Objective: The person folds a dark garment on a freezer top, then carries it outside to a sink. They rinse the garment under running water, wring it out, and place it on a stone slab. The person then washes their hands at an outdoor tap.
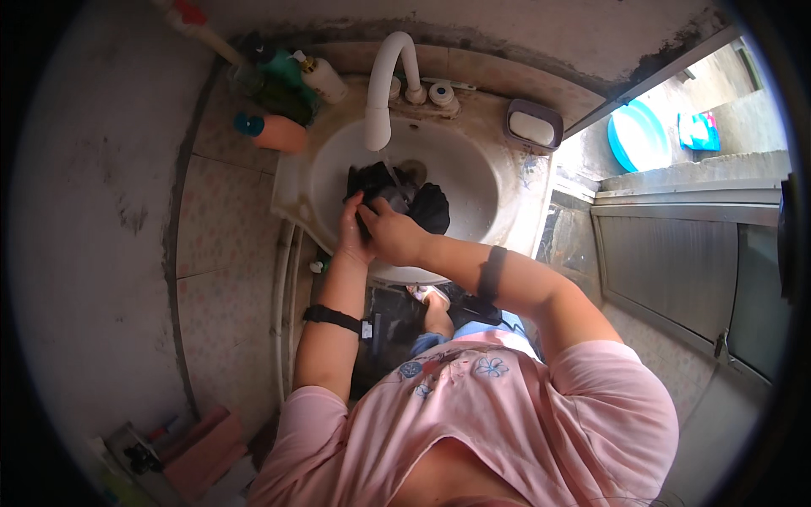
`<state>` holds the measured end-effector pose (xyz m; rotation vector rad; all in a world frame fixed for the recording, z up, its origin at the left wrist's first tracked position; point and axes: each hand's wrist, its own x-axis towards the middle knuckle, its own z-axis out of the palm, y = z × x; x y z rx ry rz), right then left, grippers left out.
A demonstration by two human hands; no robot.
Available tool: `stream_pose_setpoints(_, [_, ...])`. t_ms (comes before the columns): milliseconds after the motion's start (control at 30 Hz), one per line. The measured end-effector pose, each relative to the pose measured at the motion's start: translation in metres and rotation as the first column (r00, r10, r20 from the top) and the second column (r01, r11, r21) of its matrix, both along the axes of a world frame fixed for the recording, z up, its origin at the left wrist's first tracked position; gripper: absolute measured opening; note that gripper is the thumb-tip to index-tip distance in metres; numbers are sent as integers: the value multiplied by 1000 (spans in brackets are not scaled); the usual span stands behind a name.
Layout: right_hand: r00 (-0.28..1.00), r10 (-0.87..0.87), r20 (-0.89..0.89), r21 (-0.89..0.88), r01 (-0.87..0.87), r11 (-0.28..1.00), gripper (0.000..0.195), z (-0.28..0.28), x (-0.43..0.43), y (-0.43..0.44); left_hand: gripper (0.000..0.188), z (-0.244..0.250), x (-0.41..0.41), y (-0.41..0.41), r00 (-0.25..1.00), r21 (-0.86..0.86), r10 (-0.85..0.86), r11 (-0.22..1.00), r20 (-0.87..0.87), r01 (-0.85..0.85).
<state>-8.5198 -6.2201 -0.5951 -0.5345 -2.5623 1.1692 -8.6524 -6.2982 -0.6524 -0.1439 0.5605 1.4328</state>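
A wet-looking black cloth (431, 209) lies bunched in the white washbasin (475, 171). Water runs onto it from the white gooseneck faucet (378, 127). My left hand (352, 231) grips the cloth's near left side, thumb pointing up toward the faucet. Close against it, my right hand (396, 234) presses over the same cloth with its fingers curled around a fold. The two hands touch at the basin's near rim. Part of the cloth is hidden under my fingers.
A soap dish (551, 117) holding a white soap bar (531, 128) sits at the basin's right. Bottles crowd the left: a white pump bottle (323, 79) and an orange bottle (282, 133). Beyond the right-hand opening are a blue tub (640, 136) and a metal-framed panel (665, 272).
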Motion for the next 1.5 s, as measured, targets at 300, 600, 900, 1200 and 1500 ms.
stream_pose_setpoints(300, [912,-160,379,-207,252,945,65,-35,24,64,38,70,27,39,924,61,377,926,-67,-373])
stream_pose_setpoints(600, [993,-72,-95,-214,50,976,61,-22,3,35,36,29,16,16,960,-321,219,909,-175,-266])
stream_pose_setpoints(900, [983,-159,90,-364,182,913,36,-26,5,41,10,5,18,28,871,-294,235,876,-432,-383])
stream_pose_setpoints(1200, [966,-241,98,-969,37,-245,69,-67,-9,94,32,95,-7,28,556,-268,-269,960,-787,84])
stream_pose_setpoints(1500, [947,-280,160,-747,302,593,45,0,-5,47,64,22,0,25,999,-487,-19,873,-39,-3])
